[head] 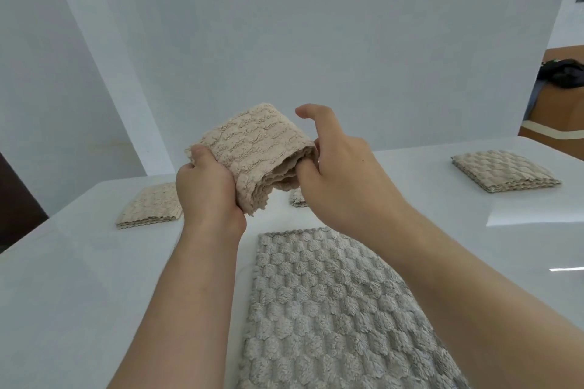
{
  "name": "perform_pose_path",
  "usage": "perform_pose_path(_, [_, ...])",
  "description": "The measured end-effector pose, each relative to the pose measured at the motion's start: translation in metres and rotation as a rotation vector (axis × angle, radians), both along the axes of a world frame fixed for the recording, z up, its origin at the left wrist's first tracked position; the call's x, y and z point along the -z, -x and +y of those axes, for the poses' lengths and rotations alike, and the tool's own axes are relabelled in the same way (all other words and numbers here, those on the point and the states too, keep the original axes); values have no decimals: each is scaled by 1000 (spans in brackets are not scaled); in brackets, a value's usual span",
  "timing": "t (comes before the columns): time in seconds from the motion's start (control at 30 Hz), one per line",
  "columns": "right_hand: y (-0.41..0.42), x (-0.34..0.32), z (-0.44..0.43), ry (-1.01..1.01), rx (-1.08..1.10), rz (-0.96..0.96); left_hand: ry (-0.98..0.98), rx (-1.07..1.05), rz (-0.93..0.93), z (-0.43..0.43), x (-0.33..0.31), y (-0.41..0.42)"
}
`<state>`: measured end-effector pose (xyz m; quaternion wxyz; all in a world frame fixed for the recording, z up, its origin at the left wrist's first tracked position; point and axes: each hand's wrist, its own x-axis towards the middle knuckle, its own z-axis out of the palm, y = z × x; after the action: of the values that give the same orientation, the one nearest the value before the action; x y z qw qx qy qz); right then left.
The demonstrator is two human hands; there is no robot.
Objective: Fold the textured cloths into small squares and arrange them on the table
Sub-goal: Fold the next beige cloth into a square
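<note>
A beige textured cloth (pixel 256 148), folded into a thick small bundle, is held in the air above the white table (pixel 79 278). My left hand (pixel 208 189) grips its lower left corner from below. My right hand (pixel 341 167) touches its right open edge, thumb tucked into the layers, index finger raised. A grey textured cloth (pixel 331 309) lies flat and unfolded on the table below my forearms. Folded beige squares rest on the table: one at the left (pixel 148 207), one at the far right (pixel 505 170), and a third (pixel 298 198) mostly hidden behind my right hand.
A white wall stands just behind the table's far edge. At the far right, past the table, there is a brown surface with a dark object (pixel 564 73) on it. A dark panel (pixel 15 199) shows at the left edge.
</note>
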<state>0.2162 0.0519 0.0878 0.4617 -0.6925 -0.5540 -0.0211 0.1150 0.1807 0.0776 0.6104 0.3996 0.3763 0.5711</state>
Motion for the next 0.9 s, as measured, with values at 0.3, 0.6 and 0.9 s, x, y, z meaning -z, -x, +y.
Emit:
perform_pose_path(0.3, [-11, -1, 14, -230, -85, 852, -21, -44, -9, 2, 2, -1])
perform_pose_path(0.6, [-23, -3, 13, 7, -307, 1092, -162, -147, 98, 4, -4, 4])
perform_pose_path(0.9, [-34, 9, 21, 195, -337, 1356, -475, -213, 389, -13, -17, 2])
